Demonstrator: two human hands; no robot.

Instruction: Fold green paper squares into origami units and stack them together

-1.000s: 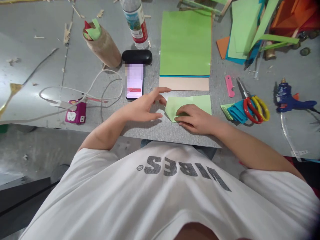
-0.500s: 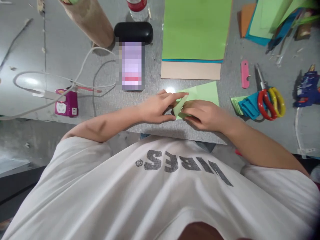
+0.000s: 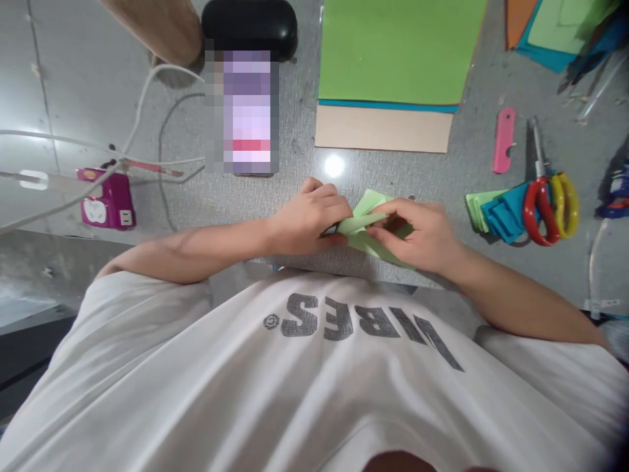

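Note:
Both hands are on a light green sheet of paper (image 3: 362, 224) close to the table's near edge, and part of the sheet is folded up. My left hand (image 3: 317, 216) closes on the paper's left end, its fingers bent and the thumb below. From the other side, my right hand (image 3: 425, 233) pinches the raised fold between thumb and fingers. A dark spot shows under the left fingers; I cannot make out what it is. The right hand covers much of the sheet's right part.
Beyond the hands lies a stack of green card (image 3: 388, 52). Right of them are scissors (image 3: 540, 206), small folded papers (image 3: 504, 216), a pink cutter (image 3: 504, 141) and a glue gun (image 3: 616, 193). On the left are a phone (image 3: 250, 124), black case (image 3: 249, 26) and purple adapter (image 3: 111, 200) with cables.
The paper has turned and its far right corner has come in toward me. My right hand has shifted slightly right and now pinches the fold; the left fingers have curled in. The view has moved closer.

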